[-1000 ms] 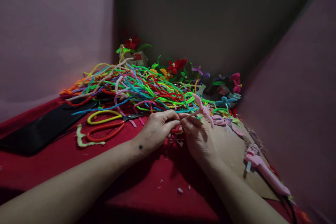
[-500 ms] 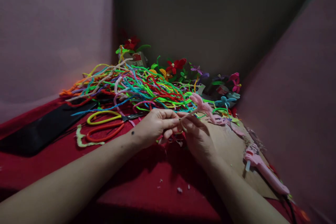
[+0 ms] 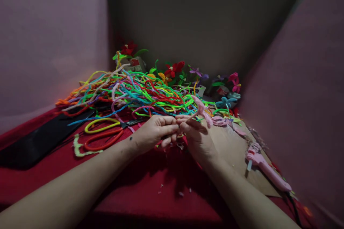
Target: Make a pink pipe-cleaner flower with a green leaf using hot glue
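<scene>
Both hands meet over the red cloth, pinching the thin stem of a pink pipe-cleaner flower point(image 3: 202, 110). My left hand point(image 3: 162, 129) is closed on the stem's lower end, thumb against the fingers. My right hand point(image 3: 197, 137) is closed on the same stem just beside it, and the fuzzy pink petals stick out above its fingers. The exact grip between the fingertips is partly hidden. Left of my left hand lie scissors point(image 3: 103, 143) with one yellow and one red handle loop. Behind the hands spreads a heap of colourful pipe cleaners point(image 3: 150, 93).
A pink hot glue gun point(image 3: 266, 170) rests on a cardboard sheet point(image 3: 228, 150) at the right. Finished pipe-cleaner flowers point(image 3: 173, 69) stand at the back. A black flat object point(image 3: 40, 141) lies left, near a pale yellow-green fuzzy strip point(image 3: 76, 148). Scraps point(image 3: 181, 194) dot the red cloth point(image 3: 139, 193).
The camera view has shifted slightly, so the table things sit a little further left. The pink flower has turned a little in my fingers, its petals tilting differently. Both hands keep their hold.
</scene>
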Action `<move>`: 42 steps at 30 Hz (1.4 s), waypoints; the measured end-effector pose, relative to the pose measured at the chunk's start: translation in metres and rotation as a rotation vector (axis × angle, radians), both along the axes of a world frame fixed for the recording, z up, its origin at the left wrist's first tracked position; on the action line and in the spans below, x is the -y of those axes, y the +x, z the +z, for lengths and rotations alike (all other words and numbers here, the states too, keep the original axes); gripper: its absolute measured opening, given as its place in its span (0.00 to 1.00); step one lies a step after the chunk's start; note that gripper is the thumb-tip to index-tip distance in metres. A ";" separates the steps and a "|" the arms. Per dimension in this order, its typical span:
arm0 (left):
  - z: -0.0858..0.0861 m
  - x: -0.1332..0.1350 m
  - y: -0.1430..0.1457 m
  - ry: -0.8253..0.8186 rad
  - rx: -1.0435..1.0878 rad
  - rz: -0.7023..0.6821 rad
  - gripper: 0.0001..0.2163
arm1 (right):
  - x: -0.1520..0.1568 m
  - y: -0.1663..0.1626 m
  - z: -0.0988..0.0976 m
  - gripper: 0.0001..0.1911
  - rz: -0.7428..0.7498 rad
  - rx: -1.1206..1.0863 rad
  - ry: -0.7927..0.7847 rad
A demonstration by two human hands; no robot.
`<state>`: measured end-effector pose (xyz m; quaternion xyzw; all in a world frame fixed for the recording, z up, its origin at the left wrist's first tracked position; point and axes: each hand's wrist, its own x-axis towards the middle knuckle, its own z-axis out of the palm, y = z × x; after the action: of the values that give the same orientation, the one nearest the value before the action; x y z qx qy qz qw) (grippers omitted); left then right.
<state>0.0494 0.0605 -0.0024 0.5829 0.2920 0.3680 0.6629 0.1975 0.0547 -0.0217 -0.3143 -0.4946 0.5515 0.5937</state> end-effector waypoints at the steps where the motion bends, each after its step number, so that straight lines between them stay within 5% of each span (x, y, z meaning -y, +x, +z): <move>1: 0.001 -0.001 -0.001 0.037 -0.011 0.002 0.13 | 0.001 0.001 0.003 0.04 -0.021 0.024 0.026; 7: 0.001 -0.013 -0.006 0.082 -0.030 0.215 0.13 | 0.007 0.027 0.036 0.05 -0.101 -0.051 0.118; 14: 0.001 -0.008 0.007 0.088 -0.357 0.324 0.09 | 0.003 0.084 0.070 0.04 -0.208 -0.266 0.249; 23: 0.001 -0.014 0.028 0.105 -0.466 0.286 0.09 | 0.004 0.084 0.048 0.05 -0.080 -0.152 0.290; 31: -0.006 -0.025 0.080 0.503 -0.911 0.079 0.07 | -0.004 0.085 0.037 0.06 -0.177 -0.118 0.232; 36: -0.010 -0.023 0.075 0.467 -0.955 0.037 0.10 | -0.006 0.084 0.030 0.06 -0.192 -0.088 0.233; 42: 0.013 -0.003 0.046 0.255 -0.802 0.009 0.08 | -0.005 0.085 0.036 0.03 -0.141 -0.244 0.103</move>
<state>0.0954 0.0635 0.0108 0.7562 0.4817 0.1481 0.4174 0.2820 0.0594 0.0144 -0.2480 -0.4233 0.5162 0.7020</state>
